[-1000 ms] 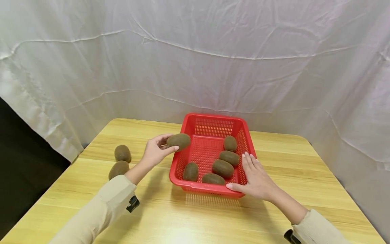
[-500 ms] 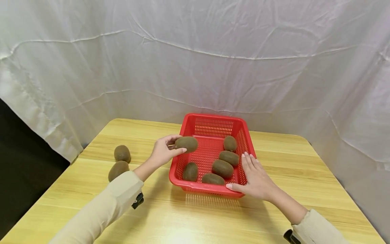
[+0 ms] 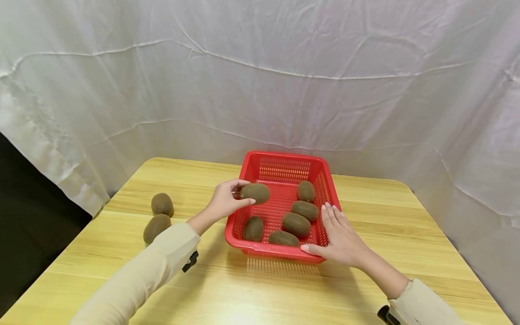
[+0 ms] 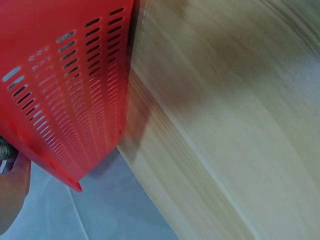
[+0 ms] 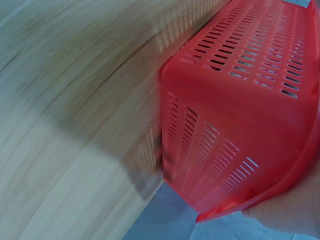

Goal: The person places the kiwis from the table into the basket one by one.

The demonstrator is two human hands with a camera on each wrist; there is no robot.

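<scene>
In the head view my left hand (image 3: 225,199) pinches a brown kiwi (image 3: 257,193) between thumb and fingers, over the left part of a red plastic basket (image 3: 283,156). Only a sliver of that kiwi (image 4: 7,149) shows at the edge of the left wrist view. Several more kiwis lie inside the basket, such as one kiwi (image 3: 296,225) near its right side and another kiwi (image 3: 253,229) in the near left corner. My right hand (image 3: 344,240) rests on the basket's right rim with its fingers extended, the thumb on the near rim.
Two kiwis, a farther kiwi (image 3: 162,204) and a nearer kiwi (image 3: 156,228), lie on the wooden table (image 3: 386,212) left of the basket. A pale curtain (image 3: 260,90) hangs behind the table and along its sides.
My left hand has carried the kiwi rightward and slightly nearer, from above the basket's left rim to over its inside. My right hand has stayed in place.
</scene>
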